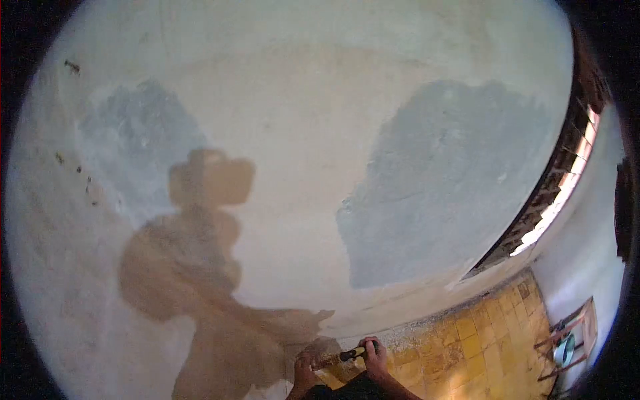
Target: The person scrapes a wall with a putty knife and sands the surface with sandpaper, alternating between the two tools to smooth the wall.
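Observation:
At the bottom centre, my right hand (375,357) is closed around the handle of a tool (352,354) with a black and yellowish grip. My left hand (305,369) is just to its left, at the other end of the tool, where a brownish part lies between the hands. Its fingers are too small to make out clearly. Both hands are low, in front of a pale wall (293,260). Two grey patches mark the wall, one on the left (140,120) and a larger one on the right (447,187).
A shadow of a person (193,287) falls on the wall. Yellow floor tiles (470,343) with debris along the wall's foot lie at lower right. A wooden chair (587,327) holding a light green item stands beyond. A dark-edged opening (557,180) runs along the right.

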`<control>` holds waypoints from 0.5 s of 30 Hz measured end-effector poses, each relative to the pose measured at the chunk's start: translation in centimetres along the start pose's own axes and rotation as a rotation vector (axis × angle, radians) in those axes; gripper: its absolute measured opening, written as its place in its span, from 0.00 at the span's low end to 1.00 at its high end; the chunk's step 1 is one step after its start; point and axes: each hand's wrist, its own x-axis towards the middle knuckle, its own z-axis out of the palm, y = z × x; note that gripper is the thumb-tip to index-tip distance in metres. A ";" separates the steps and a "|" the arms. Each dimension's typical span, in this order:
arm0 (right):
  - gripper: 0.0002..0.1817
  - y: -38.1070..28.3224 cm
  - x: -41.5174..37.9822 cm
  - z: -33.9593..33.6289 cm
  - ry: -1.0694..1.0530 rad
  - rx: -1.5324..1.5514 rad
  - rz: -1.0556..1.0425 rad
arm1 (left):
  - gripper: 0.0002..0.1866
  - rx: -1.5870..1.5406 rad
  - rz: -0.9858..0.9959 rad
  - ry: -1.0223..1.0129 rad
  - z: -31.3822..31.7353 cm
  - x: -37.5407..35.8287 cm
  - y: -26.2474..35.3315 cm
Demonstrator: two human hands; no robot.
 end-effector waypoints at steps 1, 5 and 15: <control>0.14 0.2 -0.4 -0.6 0.023 0.010 -0.017 | 0.32 -0.331 -0.267 0.160 -0.1 -0.4 1.2; 0.08 0.9 -2.0 -2.0 0.093 -0.229 -0.051 | 0.31 -0.314 -0.209 0.097 -1.3 2.4 2.5; 0.24 -3.1 -1.6 -0.7 -0.307 -0.664 0.305 | 0.27 -0.393 -0.097 0.100 1.9 6.4 3.7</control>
